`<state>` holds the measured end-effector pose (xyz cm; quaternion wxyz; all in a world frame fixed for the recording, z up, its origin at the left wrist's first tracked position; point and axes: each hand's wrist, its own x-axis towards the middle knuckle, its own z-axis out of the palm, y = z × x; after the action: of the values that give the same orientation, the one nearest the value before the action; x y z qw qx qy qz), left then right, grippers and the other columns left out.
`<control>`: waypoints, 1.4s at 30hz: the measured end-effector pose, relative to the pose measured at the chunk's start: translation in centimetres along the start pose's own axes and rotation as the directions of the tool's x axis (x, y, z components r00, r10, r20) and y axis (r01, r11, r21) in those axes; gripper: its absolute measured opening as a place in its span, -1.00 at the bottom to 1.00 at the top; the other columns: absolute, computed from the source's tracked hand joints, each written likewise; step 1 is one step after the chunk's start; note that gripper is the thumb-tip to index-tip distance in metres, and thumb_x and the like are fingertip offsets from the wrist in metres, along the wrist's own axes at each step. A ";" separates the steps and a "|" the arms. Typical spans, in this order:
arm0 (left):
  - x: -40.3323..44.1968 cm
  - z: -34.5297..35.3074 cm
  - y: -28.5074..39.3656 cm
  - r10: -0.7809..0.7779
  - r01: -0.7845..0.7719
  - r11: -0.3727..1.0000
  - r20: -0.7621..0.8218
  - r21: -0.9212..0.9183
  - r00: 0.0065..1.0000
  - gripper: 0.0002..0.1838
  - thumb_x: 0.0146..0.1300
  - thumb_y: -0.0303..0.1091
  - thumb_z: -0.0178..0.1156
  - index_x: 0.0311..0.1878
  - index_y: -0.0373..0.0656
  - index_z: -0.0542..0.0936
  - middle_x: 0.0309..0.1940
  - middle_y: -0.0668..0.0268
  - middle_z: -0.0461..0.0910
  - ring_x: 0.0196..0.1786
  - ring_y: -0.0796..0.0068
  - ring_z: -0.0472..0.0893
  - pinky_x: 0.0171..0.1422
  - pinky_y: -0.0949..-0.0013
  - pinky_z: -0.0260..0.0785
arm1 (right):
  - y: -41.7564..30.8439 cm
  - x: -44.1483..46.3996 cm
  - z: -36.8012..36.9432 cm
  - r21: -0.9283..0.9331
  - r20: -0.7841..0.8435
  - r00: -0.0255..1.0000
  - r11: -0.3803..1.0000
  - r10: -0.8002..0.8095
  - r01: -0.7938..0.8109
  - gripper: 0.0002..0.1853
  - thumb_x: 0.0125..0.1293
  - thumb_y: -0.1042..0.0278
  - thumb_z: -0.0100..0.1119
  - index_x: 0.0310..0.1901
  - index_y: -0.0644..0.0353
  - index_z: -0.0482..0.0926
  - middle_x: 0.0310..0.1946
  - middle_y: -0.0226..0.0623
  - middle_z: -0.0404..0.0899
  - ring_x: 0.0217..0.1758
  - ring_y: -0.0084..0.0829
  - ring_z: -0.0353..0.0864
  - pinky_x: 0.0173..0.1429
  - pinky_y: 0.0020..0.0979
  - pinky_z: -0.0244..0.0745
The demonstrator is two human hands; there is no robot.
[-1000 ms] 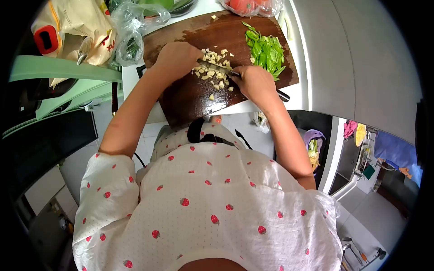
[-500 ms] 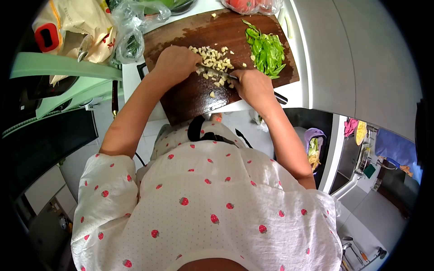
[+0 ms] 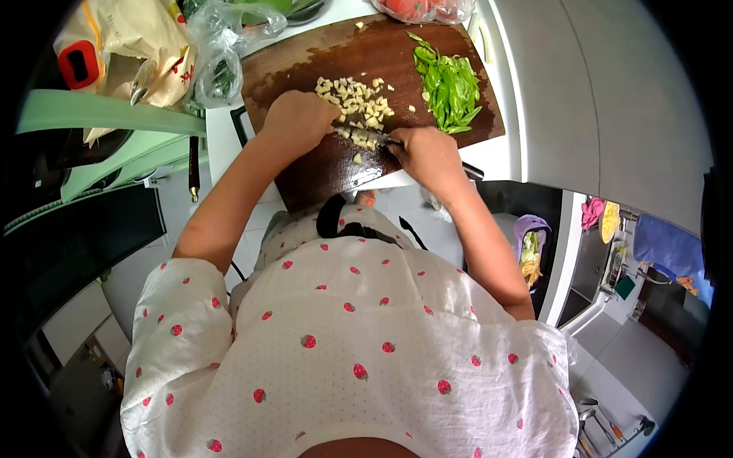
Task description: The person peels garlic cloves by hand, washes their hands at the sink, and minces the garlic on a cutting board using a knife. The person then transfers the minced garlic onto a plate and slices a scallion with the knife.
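A dark wooden cutting board (image 3: 305, 172) lies in front of me, with chopped garlic (image 3: 355, 99) heaped near its middle. My right hand (image 3: 429, 159) is closed round the kitchen knife, and its dark handle end (image 3: 473, 172) sticks out past the palm. The narrow blade (image 3: 366, 136) runs left across the lower edge of the garlic. At the blade's front end my left hand (image 3: 301, 120) is closed, its fingertips partly hidden. Sliced green peppers (image 3: 449, 90) form a pile on the board's right side.
Behind the board are a clear plastic bag (image 3: 217, 57) and a bag of red tomatoes (image 3: 416, 9). A beige package (image 3: 137, 38) stands at the far left, near a green ledge (image 3: 114, 113). A grey cabinet front (image 3: 603, 99) borders the right side.
Both hands and the knife have shifted slightly toward me, from within the garlic to its near edge. The pepper pile stays in place.
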<state>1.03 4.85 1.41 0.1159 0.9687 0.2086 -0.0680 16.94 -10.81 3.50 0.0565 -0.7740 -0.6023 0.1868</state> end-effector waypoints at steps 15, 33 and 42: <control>3.7 -0.2 -1.3 0.017 -0.022 0.999 -0.187 -0.026 0.982 -0.84 0.00 -0.25 0.24 -0.35 -0.06 0.63 -0.45 0.25 0.60 -0.31 0.17 0.58 -0.24 0.17 0.38 | 1.2 2.6 -1.3 -0.037 -0.099 0.994 0.998 0.053 -0.057 -0.83 0.14 0.25 0.15 -0.28 0.04 0.65 -0.46 -0.11 0.59 -0.34 -0.10 0.59 -0.25 -0.16 0.47; 6.4 -1.1 -2.3 0.076 -0.080 0.997 -0.177 -0.015 0.981 -0.83 -0.01 -0.21 0.25 -0.34 -0.03 0.62 -0.44 0.28 0.60 -0.30 0.18 0.57 -0.23 0.17 0.40 | 2.9 5.0 -1.3 -0.045 -0.133 0.989 0.997 0.059 -0.065 -0.84 0.14 0.24 0.14 -0.30 0.02 0.66 -0.45 -0.10 0.60 -0.32 -0.11 0.60 -0.22 -0.16 0.47; 7.9 -1.7 -2.7 0.126 -0.120 0.991 -0.149 0.054 0.981 -0.76 0.00 -0.18 0.28 -0.24 -0.01 0.63 -0.42 0.23 0.60 -0.29 0.18 0.58 -0.22 0.17 0.40 | 3.2 5.7 -2.0 -0.067 -0.131 0.989 0.995 0.062 -0.071 -0.84 0.12 0.24 0.15 -0.32 0.06 0.65 -0.44 -0.11 0.60 -0.30 -0.10 0.60 -0.21 -0.16 0.47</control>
<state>7.20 10.79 1.04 0.0818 0.9845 0.1550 0.0086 21.75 -5.93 3.08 0.0613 -0.8057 -0.5775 0.1167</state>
